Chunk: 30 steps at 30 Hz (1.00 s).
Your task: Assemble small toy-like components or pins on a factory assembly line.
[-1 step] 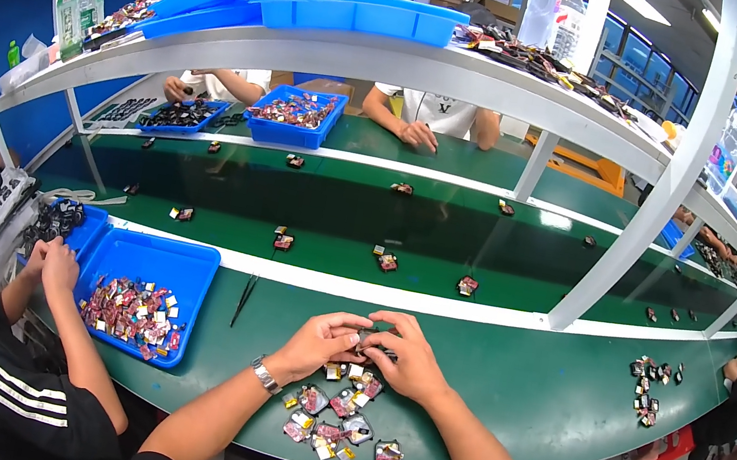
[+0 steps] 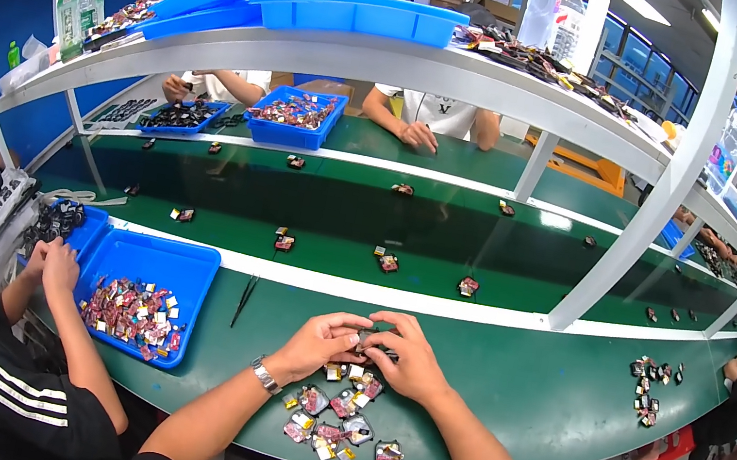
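Observation:
Both hands meet over the near edge of the green worktop, fingers curled round one small dark-cased electronic piece (image 2: 366,340) that they mostly hide. My left hand (image 2: 316,343), a metal watch on its wrist, pinches it from the left. From the right, my right hand (image 2: 413,360) grips it with thumb and fingers. Just below lies a loose group of small electronic assemblies (image 2: 341,409), with reddish circuit boards, black frames and silver-yellow battery cells. Black tweezers (image 2: 244,301) rest on the worktop, left of my left hand.
A blue tray (image 2: 203,300) of red boards stands at left, beside a co-worker (image 2: 21,356) with raised hands. Past a white rail (image 2: 472,311), a green conveyor belt (image 2: 332,214) carries spaced assemblies. White shelf posts (image 2: 653,182) rise ahead. More assemblies (image 2: 646,387) lie at right.

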Motion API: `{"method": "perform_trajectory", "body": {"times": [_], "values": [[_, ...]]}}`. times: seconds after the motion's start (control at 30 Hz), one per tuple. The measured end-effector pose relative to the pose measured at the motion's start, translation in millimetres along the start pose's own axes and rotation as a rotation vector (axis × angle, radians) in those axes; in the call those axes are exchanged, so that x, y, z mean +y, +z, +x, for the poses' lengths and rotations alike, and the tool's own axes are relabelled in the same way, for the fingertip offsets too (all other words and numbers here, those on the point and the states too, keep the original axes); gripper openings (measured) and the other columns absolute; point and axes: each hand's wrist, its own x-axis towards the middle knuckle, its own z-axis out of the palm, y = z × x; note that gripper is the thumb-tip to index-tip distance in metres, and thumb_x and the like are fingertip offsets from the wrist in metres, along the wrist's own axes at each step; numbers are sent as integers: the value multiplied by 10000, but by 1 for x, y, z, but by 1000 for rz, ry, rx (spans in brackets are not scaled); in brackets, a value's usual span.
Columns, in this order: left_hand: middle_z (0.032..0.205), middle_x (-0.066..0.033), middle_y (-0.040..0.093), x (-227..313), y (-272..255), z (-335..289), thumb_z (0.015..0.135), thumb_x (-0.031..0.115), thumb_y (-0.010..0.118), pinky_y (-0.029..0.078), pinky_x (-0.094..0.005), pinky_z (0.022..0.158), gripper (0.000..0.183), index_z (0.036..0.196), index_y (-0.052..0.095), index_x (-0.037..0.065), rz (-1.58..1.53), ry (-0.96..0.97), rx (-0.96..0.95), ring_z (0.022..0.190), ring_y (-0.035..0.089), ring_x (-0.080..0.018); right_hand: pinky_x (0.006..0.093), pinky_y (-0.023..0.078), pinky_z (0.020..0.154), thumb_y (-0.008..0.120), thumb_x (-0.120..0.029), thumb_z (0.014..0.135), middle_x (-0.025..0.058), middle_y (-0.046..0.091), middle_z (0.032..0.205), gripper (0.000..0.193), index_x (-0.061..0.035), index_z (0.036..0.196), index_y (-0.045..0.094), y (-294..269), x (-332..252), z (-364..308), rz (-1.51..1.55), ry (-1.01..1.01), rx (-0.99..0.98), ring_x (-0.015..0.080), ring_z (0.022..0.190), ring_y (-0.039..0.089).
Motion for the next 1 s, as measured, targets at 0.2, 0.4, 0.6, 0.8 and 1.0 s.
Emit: {"method": "perform_trajectory", "body": {"times": [0.2, 0.4, 0.6, 0.8, 1.0], "values": [[1141, -111, 628, 1, 0, -2, 950, -8, 519, 556, -281, 888, 365, 1313, 482, -5, 38, 4, -30, 1026, 631, -150, 386, 484, 930, 697, -121, 825, 90, 560, 1244, 118, -93, 939, 687, -1, -5, 0, 15, 11, -10, 294, 1182, 501], [1168, -134, 610, 4, 7, -2, 963, -15, 485, 551, -307, 925, 370, 1331, 444, 2, 0, 14, -53, 1048, 626, -173, 391, 445, 974, 701, -128, 823, 96, 588, 1218, 109, -97, 927, 710, 0, 8, -2, 188, 56, 12, 285, 1174, 525], [1171, -134, 605, 1, 6, -2, 972, -6, 465, 546, -334, 939, 355, 1324, 435, 21, 31, 61, -62, 1072, 623, -187, 372, 459, 942, 706, -119, 813, 82, 613, 1171, 112, -85, 919, 708, 9, 7, -5, 257, 109, 94, 273, 1108, 568], [1184, -141, 600, -2, 3, -2, 990, 65, 490, 533, -364, 954, 319, 1303, 442, 23, -27, 17, -53, 1099, 611, -211, 372, 474, 911, 711, -107, 806, 59, 619, 1122, 113, -74, 914, 702, 11, -6, -6, 67, 59, 180, 270, 1091, 555], [1186, -148, 601, -6, 0, 1, 993, 90, 499, 531, -370, 950, 296, 1278, 450, 24, -71, 13, -76, 1086, 617, -218, 365, 477, 913, 732, -108, 785, 55, 624, 1119, 125, -86, 908, 728, 12, -4, -7, 119, 97, 192, 261, 1098, 552]]}}
